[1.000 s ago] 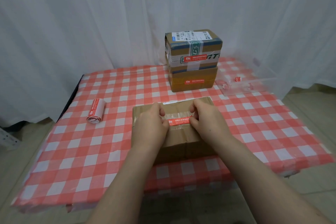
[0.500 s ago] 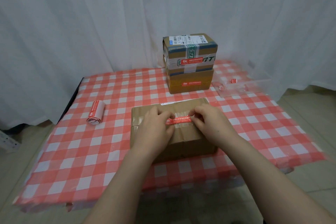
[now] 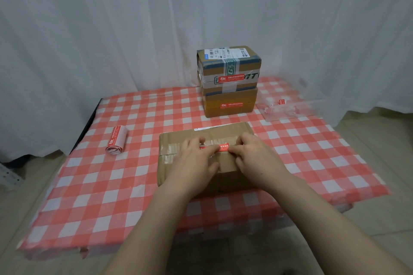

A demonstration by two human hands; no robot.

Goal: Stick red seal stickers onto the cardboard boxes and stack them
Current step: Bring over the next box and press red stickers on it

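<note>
Here, nearest me, both forearms reach in over the front edge of the counter [image 3: 107, 187], which is covered in a red-and-white checked cloth. My hands meet on top of the box [image 3: 176, 140], a flat brown carton lying near the front edge, banded with clear tape. A red sticker [image 3: 224, 147] lies across the middle of its top, along the taped seam.

My left hand [image 3: 194, 163] rests on the box with its fingers relaxed and gripping nothing. Its thumb lies straight along the left part of the sticker and presses it down, hiding that end. My right hand [image 3: 257, 158] has its fingers curled, knuckles up, and the tips of thumb and forefinger pinch the sticker's right end. Only the stretch of sticker between my hands shows.

Left of the box, well apart from it, a roll [image 3: 117, 142] of red stickers lies on its side on the cloth.

Farther back stands a stack of two boxes. The lower box [image 3: 230, 96] has a red sticker on its front, and the upper box [image 3: 230, 62], with a white label and green tape, has another. Just right of the stack sits a clear tray [image 3: 290, 114] with small red and white scraps in it. A white curtain [image 3: 111, 29] hangs behind everything.
</note>
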